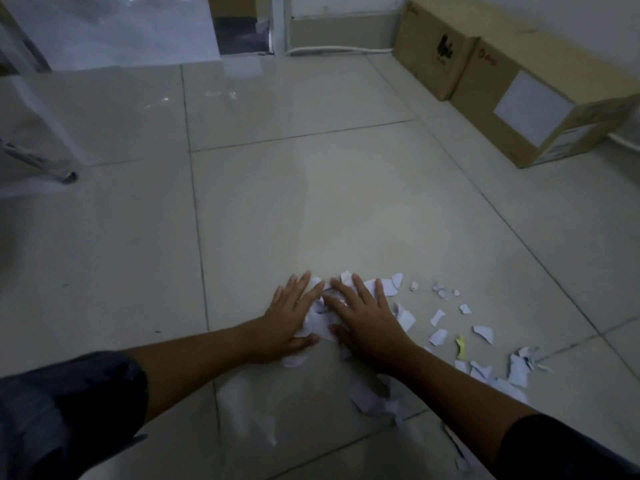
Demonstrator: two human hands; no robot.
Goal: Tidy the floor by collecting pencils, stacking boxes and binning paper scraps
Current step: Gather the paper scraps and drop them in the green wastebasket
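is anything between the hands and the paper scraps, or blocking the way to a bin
Nothing visible lies between them: the left hand and right hand already press flat on the pile of paper scraps. No bin is in view, so that path cannot be judged.

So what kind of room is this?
Probably an office or storeroom: glossy tiled floor, two cardboard boxes along the wall, a cable by the skirting, torn paper scraps underfoot.

Location: an indoor storage or office back room, dimly lit. Indicators: a glossy tiled floor (311,188), two sealed cardboard boxes (540,98) set against a plain white wall (554,12), a white conduit (339,49) along the skirting, and a metal frame leg (38,161) at left.
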